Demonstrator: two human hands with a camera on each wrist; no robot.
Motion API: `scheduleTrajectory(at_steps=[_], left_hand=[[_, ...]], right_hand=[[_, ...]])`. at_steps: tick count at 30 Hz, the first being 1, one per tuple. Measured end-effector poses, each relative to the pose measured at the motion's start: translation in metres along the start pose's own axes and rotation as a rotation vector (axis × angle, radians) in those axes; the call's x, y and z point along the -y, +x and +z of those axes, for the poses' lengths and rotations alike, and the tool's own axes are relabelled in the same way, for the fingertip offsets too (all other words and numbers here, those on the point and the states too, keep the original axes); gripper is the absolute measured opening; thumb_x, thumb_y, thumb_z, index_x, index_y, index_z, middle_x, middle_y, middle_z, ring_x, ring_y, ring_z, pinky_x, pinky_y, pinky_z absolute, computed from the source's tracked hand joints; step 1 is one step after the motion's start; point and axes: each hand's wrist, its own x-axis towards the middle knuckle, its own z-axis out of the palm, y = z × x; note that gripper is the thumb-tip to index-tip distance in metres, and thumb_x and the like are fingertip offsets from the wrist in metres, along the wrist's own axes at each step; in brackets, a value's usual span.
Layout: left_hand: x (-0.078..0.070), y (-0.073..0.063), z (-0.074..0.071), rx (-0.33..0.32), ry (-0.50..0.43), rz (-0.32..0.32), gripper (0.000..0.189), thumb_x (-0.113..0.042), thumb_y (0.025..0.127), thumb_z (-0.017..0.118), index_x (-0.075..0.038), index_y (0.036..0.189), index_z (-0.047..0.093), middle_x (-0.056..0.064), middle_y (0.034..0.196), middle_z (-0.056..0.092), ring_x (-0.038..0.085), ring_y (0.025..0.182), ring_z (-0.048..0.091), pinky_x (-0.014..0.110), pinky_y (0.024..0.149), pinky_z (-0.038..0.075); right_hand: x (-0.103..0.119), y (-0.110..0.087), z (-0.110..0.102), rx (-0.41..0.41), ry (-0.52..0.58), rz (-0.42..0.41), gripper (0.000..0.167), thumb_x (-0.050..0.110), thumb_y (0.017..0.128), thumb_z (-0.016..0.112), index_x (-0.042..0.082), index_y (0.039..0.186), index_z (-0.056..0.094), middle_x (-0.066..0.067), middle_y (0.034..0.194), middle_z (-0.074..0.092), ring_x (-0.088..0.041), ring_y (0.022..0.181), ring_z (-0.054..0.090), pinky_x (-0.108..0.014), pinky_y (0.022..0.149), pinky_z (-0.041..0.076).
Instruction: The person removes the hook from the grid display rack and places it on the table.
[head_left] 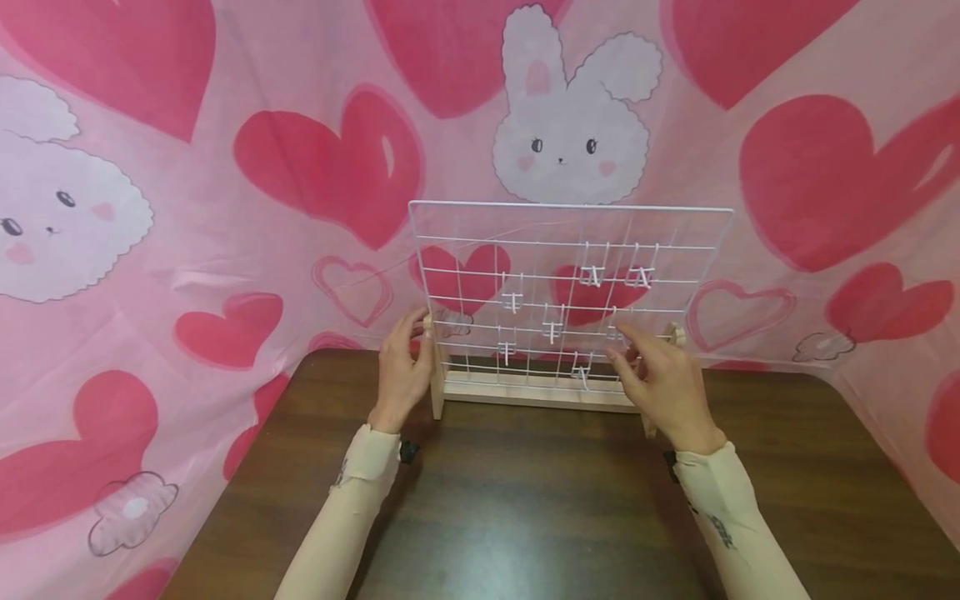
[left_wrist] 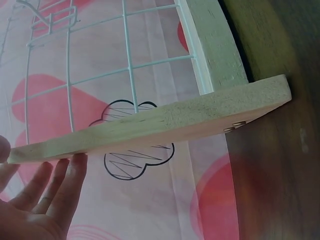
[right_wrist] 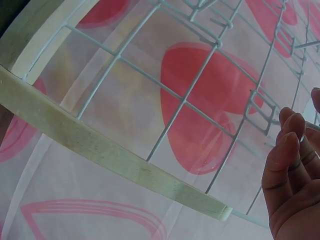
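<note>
A white wire grid rack (head_left: 525, 310) stands upright on the table in a wooden frame. Several small white hooks (head_left: 552, 331) hang from its bars. My left hand (head_left: 405, 367) holds the upper end of the wooden side post (left_wrist: 150, 120), fingertips along its outer face and the thumb at its upper end. At the rack's right side my right hand (head_left: 663, 379) reaches to a hook (right_wrist: 262, 114) on the grid. Its thumb and forefinger stand apart around that hook, and the other fingers (right_wrist: 285, 155) are bent, partly covering the prong.
The rack's wooden base bar (head_left: 540, 393) rests on the dark brown table (head_left: 525, 508). Close behind hangs a pink cloth (head_left: 465, 158) printed with hearts and rabbits. The right wooden post (right_wrist: 120, 155) stands beside my right hand.
</note>
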Motion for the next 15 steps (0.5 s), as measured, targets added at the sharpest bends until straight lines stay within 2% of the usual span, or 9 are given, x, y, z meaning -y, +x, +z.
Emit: scheduleTrajectory(at_steps=[8, 15], left_hand=[[0.0007, -0.0001, -0.0027, 0.033, -0.037, -0.007, 0.041, -0.007, 0.096, 0.069, -0.003, 0.136, 0.061, 0.021, 0.126, 0.070, 0.040, 0.110, 0.073, 0.058, 0.083, 0.062], [0.0073, 0.0015, -0.0061, 0.057, -0.082, -0.020, 0.040, -0.007, 0.097, 0.070, -0.002, 0.136, 0.062, 0.022, 0.126, 0.071, 0.040, 0.110, 0.073, 0.058, 0.084, 0.062]], right_hand=[[-0.0063, -0.0004, 0.0032, 0.000, -0.003, 0.005, 0.046, 0.007, 0.082, 0.085, 0.002, 0.126, 0.071, -0.010, 0.075, 0.073, -0.011, 0.052, 0.055, -0.027, 0.045, 0.044], [-0.0087, 0.0004, 0.0037, -0.003, 0.010, 0.012, 0.045, 0.008, 0.082, 0.085, 0.002, 0.125, 0.072, -0.010, 0.074, 0.073, -0.013, 0.051, 0.054, -0.028, 0.045, 0.044]])
